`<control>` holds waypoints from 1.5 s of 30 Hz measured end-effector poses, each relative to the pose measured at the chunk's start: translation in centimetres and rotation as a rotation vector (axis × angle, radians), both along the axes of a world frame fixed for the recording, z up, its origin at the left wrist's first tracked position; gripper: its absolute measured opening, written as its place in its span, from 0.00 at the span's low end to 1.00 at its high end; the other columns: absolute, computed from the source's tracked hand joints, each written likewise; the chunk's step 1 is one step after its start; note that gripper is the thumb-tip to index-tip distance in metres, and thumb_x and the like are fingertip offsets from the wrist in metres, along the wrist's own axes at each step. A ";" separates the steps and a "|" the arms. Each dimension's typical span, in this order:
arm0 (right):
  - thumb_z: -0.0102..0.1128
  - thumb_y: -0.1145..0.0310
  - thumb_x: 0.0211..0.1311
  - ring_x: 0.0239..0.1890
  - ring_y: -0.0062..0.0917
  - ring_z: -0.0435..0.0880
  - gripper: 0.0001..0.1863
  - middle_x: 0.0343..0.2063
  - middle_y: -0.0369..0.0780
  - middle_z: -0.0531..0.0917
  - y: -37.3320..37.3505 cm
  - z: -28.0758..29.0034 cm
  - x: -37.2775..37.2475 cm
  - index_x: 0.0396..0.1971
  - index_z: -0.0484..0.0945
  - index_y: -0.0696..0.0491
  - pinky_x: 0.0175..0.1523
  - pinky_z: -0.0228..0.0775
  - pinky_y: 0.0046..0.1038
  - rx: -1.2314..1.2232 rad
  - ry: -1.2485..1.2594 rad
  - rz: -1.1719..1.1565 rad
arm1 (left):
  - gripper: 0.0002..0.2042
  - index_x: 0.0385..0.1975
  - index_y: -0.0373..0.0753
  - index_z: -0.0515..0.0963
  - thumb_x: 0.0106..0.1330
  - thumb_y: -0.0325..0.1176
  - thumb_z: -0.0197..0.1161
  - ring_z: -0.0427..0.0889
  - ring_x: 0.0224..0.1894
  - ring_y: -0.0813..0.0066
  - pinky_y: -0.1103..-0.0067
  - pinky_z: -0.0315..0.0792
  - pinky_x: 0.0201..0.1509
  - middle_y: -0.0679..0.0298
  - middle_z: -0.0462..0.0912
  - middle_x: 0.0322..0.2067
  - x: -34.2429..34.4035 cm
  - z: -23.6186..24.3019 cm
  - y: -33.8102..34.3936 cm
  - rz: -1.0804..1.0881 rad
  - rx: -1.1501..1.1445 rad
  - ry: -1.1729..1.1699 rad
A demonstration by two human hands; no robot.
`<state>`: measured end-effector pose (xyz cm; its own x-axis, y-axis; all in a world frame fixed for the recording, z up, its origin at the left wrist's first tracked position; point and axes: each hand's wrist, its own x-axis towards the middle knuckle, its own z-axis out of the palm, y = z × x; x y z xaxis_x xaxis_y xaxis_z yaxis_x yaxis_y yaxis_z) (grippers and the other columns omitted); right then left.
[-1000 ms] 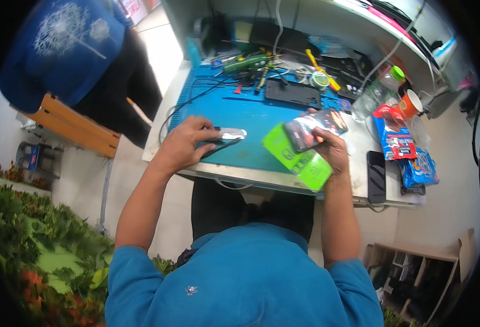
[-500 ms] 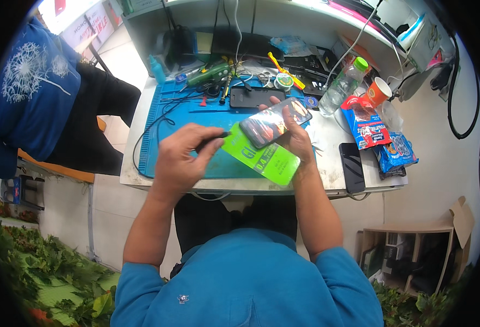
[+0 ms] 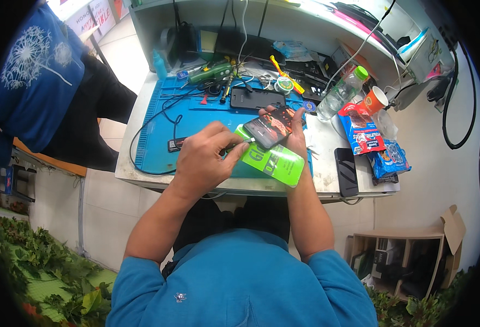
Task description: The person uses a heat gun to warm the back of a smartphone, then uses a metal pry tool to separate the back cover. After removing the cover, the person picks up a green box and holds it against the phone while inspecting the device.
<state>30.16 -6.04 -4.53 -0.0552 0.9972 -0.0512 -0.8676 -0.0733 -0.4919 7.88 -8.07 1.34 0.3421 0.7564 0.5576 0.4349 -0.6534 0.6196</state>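
My right hand [image 3: 296,136] grips a lit smartphone [image 3: 270,127] with a dark, reddish picture on its screen. A bright green flat package [image 3: 283,167] lies under the phone, in the same hand. My left hand [image 3: 207,161] is closed in a pinch on a small dark plug with a pale tip [image 3: 250,140], which meets the phone's lower end; whether it is inserted I cannot tell. Both hands are above the blue work mat [image 3: 152,131]. Beyond them lies a black phone-shaped part [image 3: 256,98]. A small dark rectangular piece [image 3: 175,144] lies beside my left hand.
Cables, a green tool [image 3: 213,72] and a solder-like spool [image 3: 284,84] crowd the back. To the right stand a bottle [image 3: 343,92] and an orange cup [image 3: 375,99], with snack bags [image 3: 362,129] and another phone [image 3: 346,171]. A person [image 3: 44,82] is at the left.
My left hand has moved right, bringing the plug up to the phone's lower end. The phone's screen picture now looks darker. The small dark rectangular piece on the mat has come into sight.
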 end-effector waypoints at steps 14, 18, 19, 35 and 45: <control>0.41 0.28 0.76 0.48 0.34 0.91 0.43 0.50 0.48 0.87 -0.1 0.1 -0.2 0.59 0.75 0.59 0.56 0.88 0.39 0.036 -0.068 -0.009 | 0.05 0.33 0.33 0.89 0.62 0.27 0.78 0.86 0.27 0.70 0.76 0.79 0.32 0.60 0.86 0.30 -0.7 0.3 -0.4 -0.007 -0.002 0.024; 0.40 0.27 0.76 0.48 0.34 0.91 0.44 0.50 0.49 0.87 -0.5 0.6 -0.6 0.60 0.74 0.58 0.55 0.88 0.39 0.007 -0.090 -0.023 | 0.05 0.33 0.33 0.88 0.62 0.26 0.77 0.86 0.27 0.70 0.76 0.78 0.32 0.60 0.86 0.30 -0.8 -0.4 -0.5 -0.020 -0.022 -0.025; 0.40 0.27 0.76 0.48 0.34 0.90 0.44 0.50 0.49 0.86 -0.6 0.6 -0.7 0.60 0.74 0.58 0.55 0.88 0.39 0.029 -0.098 -0.032 | 0.05 0.33 0.33 0.88 0.62 0.26 0.77 0.86 0.27 0.70 0.76 0.78 0.32 0.60 0.86 0.30 -0.8 -0.5 -0.6 -0.012 -0.012 -0.026; 0.47 0.18 0.62 0.53 0.38 0.89 0.53 0.53 0.46 0.86 3.3 3.8 -1.7 0.66 0.70 0.55 0.59 0.85 0.41 0.133 -0.294 -0.087 | 0.07 0.35 0.36 0.87 0.61 0.28 0.79 0.87 0.30 0.59 0.70 0.80 0.33 0.58 0.87 0.33 -1.5 -0.5 2.1 0.066 0.195 -0.112; 0.33 0.08 0.52 0.50 0.43 0.90 0.64 0.48 0.48 0.87 8.8 3.6 -3.9 0.62 0.74 0.57 0.55 0.86 0.45 0.178 -0.349 -0.010 | 0.07 0.35 0.36 0.87 0.61 0.29 0.78 0.89 0.31 0.59 0.70 0.82 0.35 0.57 0.88 0.33 -3.6 -1.2 4.5 0.128 0.159 -0.122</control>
